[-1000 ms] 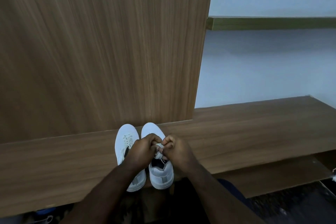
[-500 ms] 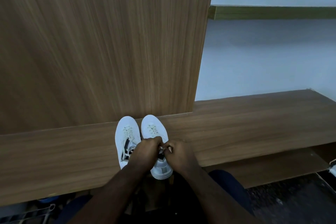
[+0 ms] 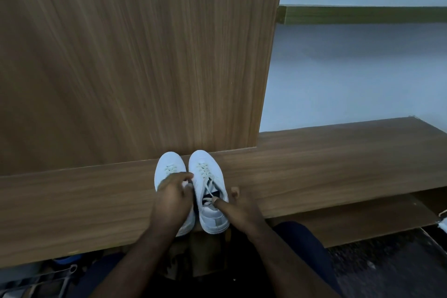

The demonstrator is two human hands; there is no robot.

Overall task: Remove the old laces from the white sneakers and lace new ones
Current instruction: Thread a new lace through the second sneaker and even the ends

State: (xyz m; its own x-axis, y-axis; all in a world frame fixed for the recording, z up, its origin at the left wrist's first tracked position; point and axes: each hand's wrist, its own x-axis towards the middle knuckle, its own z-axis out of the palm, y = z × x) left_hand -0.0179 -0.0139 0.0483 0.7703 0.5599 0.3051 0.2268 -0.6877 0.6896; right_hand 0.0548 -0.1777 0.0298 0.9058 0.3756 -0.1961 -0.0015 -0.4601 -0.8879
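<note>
Two white sneakers stand side by side on a wooden ledge [image 3: 338, 164], toes against the back panel. The left sneaker [image 3: 167, 164] is laced with a pale lace. My left hand [image 3: 173, 201] lies over its rear half. The fingers are curled, and finger and thumb pinch a bit of white lace between the two shoes. The right sneaker [image 3: 208, 215] has its lace [image 3: 205, 172] loosened, with loose strands running down over the dark tongue. My right hand [image 3: 242, 210] rests beside this shoe. Its straight index finger touches the lace at the tongue, and the thumb stands apart.
A tall wooden panel [image 3: 135, 55] rises right behind the sneakers. A pale wall [image 3: 350, 80] and a green shelf [image 3: 362, 15] are at the right. A lower wooden board [image 3: 362, 220] sits under the ledge on the right, and a metal rack [image 3: 48, 278] at the bottom left.
My hands, close together over the right sneaker's lace before, have come apart. The left hand moved over the left sneaker, the right hand moved to the right shoe's side, and the lace looks looser.
</note>
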